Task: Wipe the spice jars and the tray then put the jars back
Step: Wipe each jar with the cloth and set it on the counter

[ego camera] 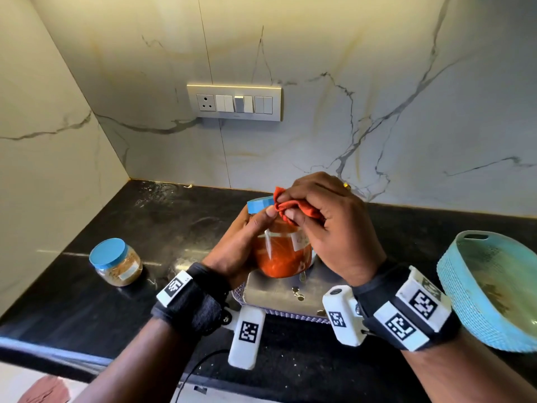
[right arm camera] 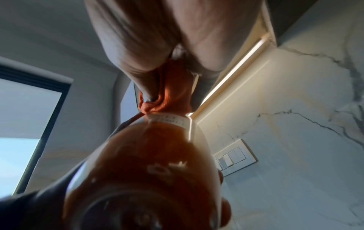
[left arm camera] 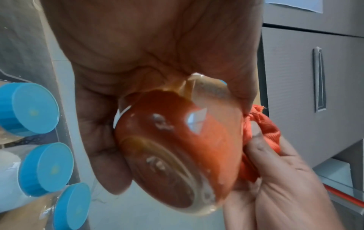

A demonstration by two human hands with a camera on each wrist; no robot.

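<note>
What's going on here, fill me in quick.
A person is wiping spice jars at a black counter. The left hand grips a jar of red powder with a blue lid, held above the counter, while the right hand presses a bunched orange cloth against its upper part. A jar of brown spice stands on the counter to the left, more blue-lidded jars show in the left wrist view, and a light blue basket sits at the right.

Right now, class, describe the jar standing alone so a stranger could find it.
Start at the black countertop, left of the hands. A small jar stands there alone. Unlike the red-filled jar being wiped, it holds brownish spice.
</note>
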